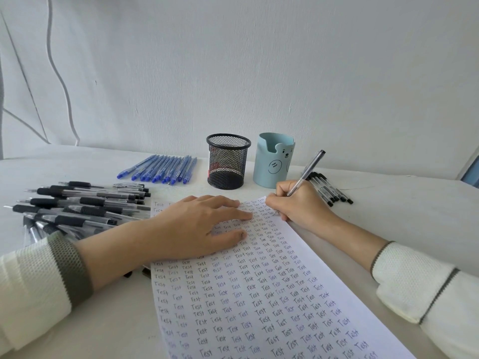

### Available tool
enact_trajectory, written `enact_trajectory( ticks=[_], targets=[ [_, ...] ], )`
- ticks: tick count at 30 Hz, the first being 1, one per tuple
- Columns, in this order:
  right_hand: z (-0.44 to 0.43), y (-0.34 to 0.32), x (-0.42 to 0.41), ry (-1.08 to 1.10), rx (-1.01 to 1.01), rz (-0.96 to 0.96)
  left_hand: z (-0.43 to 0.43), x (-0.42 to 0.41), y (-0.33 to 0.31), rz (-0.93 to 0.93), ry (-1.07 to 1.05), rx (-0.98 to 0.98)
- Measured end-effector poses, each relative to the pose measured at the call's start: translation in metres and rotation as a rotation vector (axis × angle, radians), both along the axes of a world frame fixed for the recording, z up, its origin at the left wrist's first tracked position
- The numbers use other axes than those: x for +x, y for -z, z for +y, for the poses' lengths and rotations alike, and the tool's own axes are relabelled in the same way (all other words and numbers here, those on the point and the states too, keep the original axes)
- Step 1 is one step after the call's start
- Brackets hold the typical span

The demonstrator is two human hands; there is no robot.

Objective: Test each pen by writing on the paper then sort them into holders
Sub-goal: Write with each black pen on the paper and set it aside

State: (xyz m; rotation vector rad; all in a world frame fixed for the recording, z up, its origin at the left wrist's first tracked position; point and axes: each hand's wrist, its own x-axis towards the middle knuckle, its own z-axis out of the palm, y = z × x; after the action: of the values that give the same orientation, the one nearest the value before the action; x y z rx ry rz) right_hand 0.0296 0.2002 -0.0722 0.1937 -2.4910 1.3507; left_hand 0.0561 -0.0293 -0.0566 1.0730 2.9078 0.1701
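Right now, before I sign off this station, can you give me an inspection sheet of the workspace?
Surface: white table, with a paper covered in rows of "Test".
Job's things: black mesh holder and blue bear holder upright side by side, no pens above their rims; row of blue pens; heap of black-grip pens at left; capped pens behind the right hand.
Clutter: two small dark ends by the paper's left edge.
Hands: left hand flat on the paper; right hand grips a clear pen at the paper's far right corner.
Cables: grey lines on left wall, possibly cables.
Surroundings: bare white wall.
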Motion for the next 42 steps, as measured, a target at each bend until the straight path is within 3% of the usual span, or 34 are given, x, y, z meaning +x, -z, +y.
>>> enact_trajectory(
  ticks=[42],
  targets=[
    [0.005, -0.0014, 0.0004, 0.027, -0.026, 0.011, 0.0005, 0.0003, -0.0007, -0.007, 0.003, 0.0]
  ],
)
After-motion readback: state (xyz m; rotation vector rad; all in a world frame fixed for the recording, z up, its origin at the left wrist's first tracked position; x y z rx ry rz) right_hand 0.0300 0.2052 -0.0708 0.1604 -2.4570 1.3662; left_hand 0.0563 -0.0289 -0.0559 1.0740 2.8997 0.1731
